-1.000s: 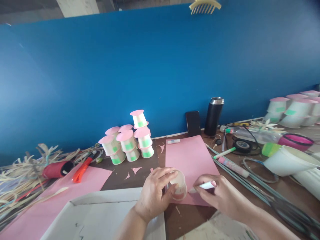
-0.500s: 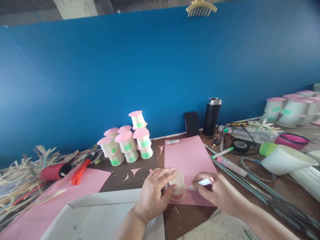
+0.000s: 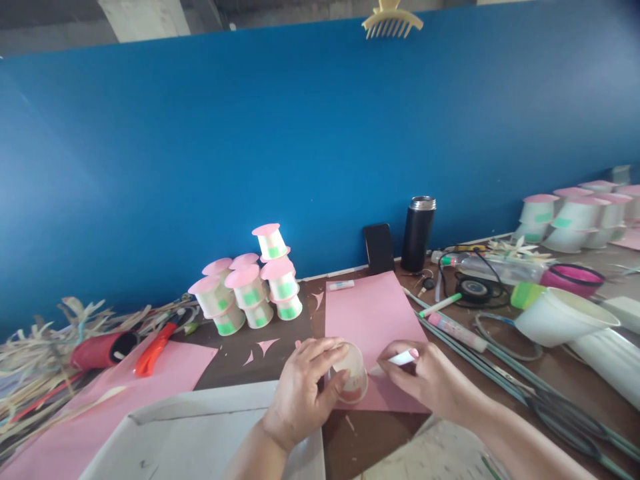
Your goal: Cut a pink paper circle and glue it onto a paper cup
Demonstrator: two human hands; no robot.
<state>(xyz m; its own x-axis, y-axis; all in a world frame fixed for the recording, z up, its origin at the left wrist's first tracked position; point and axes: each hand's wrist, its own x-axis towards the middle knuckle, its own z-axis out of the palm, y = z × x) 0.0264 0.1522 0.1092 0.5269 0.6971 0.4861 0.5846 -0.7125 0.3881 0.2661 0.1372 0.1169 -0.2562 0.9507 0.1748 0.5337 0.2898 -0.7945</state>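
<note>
Pink sheet (image 3: 370,313) lies flat at near centre, probably thin and easily creased, so best held by an edge. The left hand (image 3: 305,387) grasps and the right hand (image 3: 425,380) pinches, respectively, a cup (image 3: 355,381), seemingly light and crushable, best held around its wall, and a white pen (image 3: 401,357).

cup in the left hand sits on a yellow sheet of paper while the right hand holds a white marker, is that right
Not quite: the head view shows the sheet of paper is pink, not yellow. The left hand does have the cup on it, and the right hand holds a white marker.
</note>
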